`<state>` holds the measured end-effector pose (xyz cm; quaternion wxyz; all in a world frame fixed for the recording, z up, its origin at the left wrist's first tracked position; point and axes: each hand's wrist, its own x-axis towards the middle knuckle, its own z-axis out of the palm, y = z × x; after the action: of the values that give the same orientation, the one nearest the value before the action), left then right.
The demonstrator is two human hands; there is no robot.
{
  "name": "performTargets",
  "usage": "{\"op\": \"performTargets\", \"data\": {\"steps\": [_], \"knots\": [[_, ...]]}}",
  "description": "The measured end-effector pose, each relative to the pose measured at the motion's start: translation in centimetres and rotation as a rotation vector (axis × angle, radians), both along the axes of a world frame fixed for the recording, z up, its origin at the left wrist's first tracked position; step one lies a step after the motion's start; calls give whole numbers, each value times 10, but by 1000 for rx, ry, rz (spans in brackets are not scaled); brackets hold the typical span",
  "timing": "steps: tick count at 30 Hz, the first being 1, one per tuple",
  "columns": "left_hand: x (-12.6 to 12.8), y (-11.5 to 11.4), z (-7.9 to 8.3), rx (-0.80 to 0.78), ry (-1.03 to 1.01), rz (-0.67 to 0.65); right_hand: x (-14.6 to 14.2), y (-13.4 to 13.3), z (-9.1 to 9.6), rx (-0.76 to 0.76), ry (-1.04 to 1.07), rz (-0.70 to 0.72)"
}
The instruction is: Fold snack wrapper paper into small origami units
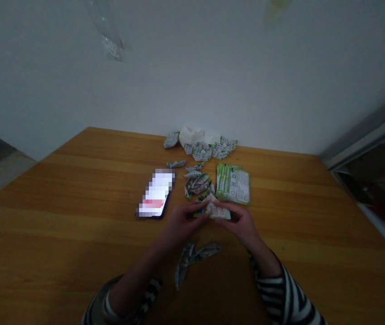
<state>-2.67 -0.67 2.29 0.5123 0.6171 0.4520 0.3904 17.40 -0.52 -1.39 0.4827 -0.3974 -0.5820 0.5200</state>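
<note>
Between my two hands is a partly folded printed paper, with a peaked top edge and red and green print. My left hand pinches its left side between thumb and fingers. On the right side, my right hand grips it the same way. Just beyond my fingers lies a cluster of folded paper pieces. A stack of flat green and white printed sheets rests right of that cluster. Nearer to me, between my forearms, long folded paper pieces lie joined in a V shape.
A phone with a lit, blurred-out screen lies left on the wooden table. Along the wall sit crumpled white tissue and more folded paper. A clear plastic bag hangs on the wall, upper left.
</note>
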Motion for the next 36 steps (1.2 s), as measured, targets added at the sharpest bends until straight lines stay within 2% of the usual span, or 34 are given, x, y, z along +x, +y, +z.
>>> {"op": "performTargets", "data": {"steps": [6,12,16,21,26,30,33,36], "knots": [[-1,2,-4,32,11,-12,-1,0,-1,32,-43,-32],[-1,2,-11,30,70,95,-4,-3,2,51,-90,-50],[0,3,-10,-29,12,127,-8,-5,3,6,-51,-83],[2,3,-6,-47,-95,67,-6,-2,1,8,2,-94],[4,1,-1,-84,-98,-37,-1,1,1,41,-70,-80],[5,0,0,-151,-102,-18,-4,-1,3,31,-115,-155],[5,1,-3,-182,-158,-5,-8,-3,4,0,-130,-246],[4,2,-7,-219,-196,-4,-8,-3,4,-10,-115,-277]]}}
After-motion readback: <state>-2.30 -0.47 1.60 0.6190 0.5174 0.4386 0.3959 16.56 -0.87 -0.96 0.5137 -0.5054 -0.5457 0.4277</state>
